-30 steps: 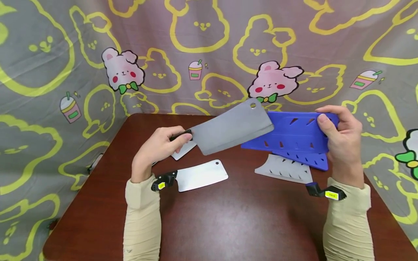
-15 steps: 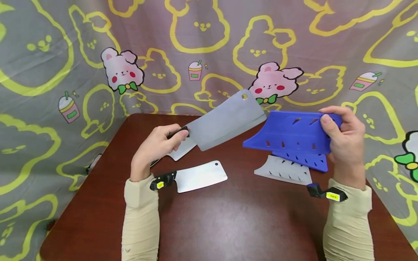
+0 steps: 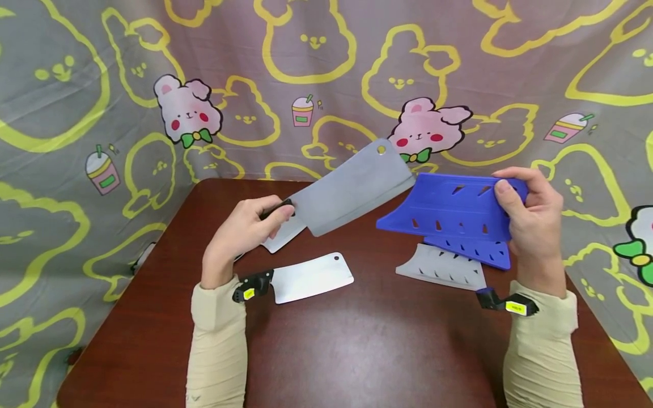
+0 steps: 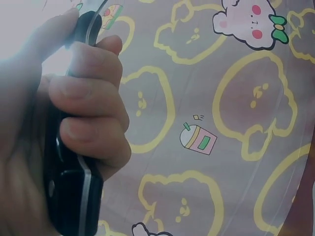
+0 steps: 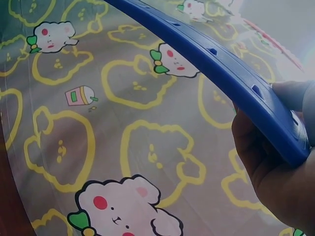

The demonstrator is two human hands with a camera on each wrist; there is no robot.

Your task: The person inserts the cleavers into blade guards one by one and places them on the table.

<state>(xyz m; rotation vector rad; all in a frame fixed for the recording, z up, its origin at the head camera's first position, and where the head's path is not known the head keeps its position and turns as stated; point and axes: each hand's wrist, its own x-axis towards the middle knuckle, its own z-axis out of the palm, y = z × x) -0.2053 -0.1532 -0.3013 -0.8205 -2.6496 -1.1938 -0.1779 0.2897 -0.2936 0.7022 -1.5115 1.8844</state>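
Note:
My left hand [image 3: 246, 229] grips a cleaver [image 3: 352, 190] by its black handle [image 4: 74, 182], fingers wrapped round it in the left wrist view. The wide grey blade is raised above the table and slants up to the right, with a hole near its top far corner. My right hand [image 3: 535, 218] holds a blue knife sheath [image 3: 449, 207] by its right end, thumb on the near face. Triangular slots run along the sheath, and its concave left end faces the blade tip. In the head view the blade's corner is right at the sheath's upper left edge.
On the brown table [image 3: 377, 340] lies a second cleaver [image 3: 313, 277], its handle near my left wrist. Another blade [image 3: 285, 233] lies partly behind my left hand. A grey slotted sheath [image 3: 441, 265] overlaps a second blue sheath [image 3: 471, 251] at right. A patterned curtain [image 3: 326, 68] hangs behind.
The cleaver has drawn left and slightly up from in front of the blue sheath, whose concave left end now shows. Both hands keep their grip. The things on the table stay put.

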